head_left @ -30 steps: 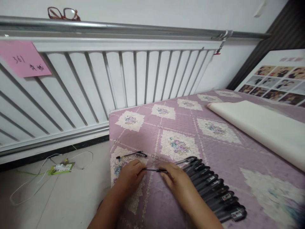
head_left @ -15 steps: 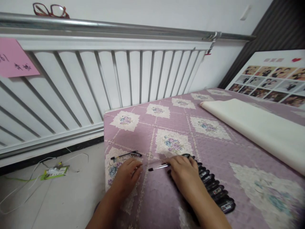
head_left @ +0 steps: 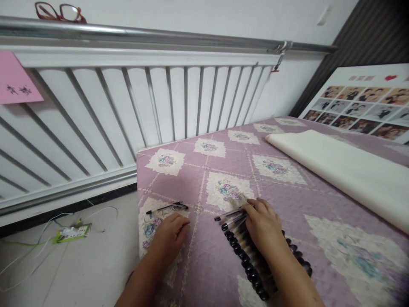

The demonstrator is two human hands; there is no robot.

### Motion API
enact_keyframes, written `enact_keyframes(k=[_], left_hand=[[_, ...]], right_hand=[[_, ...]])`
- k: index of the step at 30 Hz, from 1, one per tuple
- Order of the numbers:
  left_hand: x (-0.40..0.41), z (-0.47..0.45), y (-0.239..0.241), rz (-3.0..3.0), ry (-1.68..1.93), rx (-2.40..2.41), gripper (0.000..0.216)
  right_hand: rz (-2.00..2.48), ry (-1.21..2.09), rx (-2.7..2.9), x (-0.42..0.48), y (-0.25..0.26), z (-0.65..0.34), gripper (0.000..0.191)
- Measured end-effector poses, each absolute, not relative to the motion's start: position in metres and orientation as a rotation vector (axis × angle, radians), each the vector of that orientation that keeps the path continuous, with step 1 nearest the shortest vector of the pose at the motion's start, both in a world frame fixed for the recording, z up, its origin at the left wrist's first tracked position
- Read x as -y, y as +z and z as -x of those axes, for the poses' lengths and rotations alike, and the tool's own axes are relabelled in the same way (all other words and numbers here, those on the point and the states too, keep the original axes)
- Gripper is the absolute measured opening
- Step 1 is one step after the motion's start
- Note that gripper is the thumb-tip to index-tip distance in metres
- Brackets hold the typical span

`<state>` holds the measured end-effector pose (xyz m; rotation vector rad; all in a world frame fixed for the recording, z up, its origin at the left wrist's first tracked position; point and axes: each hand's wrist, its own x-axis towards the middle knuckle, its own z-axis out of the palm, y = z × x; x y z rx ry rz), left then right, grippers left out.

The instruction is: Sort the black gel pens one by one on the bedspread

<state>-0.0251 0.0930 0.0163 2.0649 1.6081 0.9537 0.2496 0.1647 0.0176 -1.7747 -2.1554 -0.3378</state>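
A row of several black pens (head_left: 255, 268) lies side by side on the purple flowered bedspread (head_left: 287, 196). My right hand (head_left: 263, 226) rests over the far end of that row. Its fingertips are closed on the pen (head_left: 228, 213) at the top of the row, which lies against the others. My left hand (head_left: 169, 234) rests on the bedspread to the left with its fingers curled under, and the palm side is hidden. Just beyond the left hand a single black pen (head_left: 168, 207) lies alone near the bed's left edge.
A cream roll (head_left: 345, 170) lies across the bed at the right, with a photo board (head_left: 361, 106) behind it. A white radiator (head_left: 143, 111) lines the wall, with red glasses (head_left: 59, 12) on its pipe and a pink note (head_left: 15, 85). A power strip (head_left: 68, 233) with wires lies on the floor.
My right hand carried the pen from between both hands to the right and set it at the top of the row. The left hand let go of it and stayed in place.
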Motion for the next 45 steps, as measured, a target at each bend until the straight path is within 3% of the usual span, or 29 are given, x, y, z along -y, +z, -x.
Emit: enact_keyframes(k=[10, 19, 26, 32, 45], left_hand=[[-0.104, 0.054, 0.008, -1.987, 1.091, -2.023, 0.021], [-0.112, 0.072, 0.004, -1.827, 0.725, -2.411, 0.031], [-0.122, 0.055, 0.006, -1.963, 0.625, -2.278, 0.037], [-0.127, 0.048, 0.009, -1.952, 0.545, -2.206, 0.028], [-0.103, 0.037, 0.028, -1.999, 0.624, -1.653, 0.016]], right_hand=[[1.634, -0.288, 2.207, -0.167, 0.004, -0.247, 0.028], [1.576, -0.284, 2.163, -0.167, 0.003, -0.245, 0.023], [1.293, -0.118, 2.182, -0.156, 0.016, -0.222, 0.02], [1.095, 0.079, 2.267, -0.138, 0.027, -0.192, 0.019], [1.187, 0.463, 2.387, -0.122, 0.035, -0.166, 0.021]])
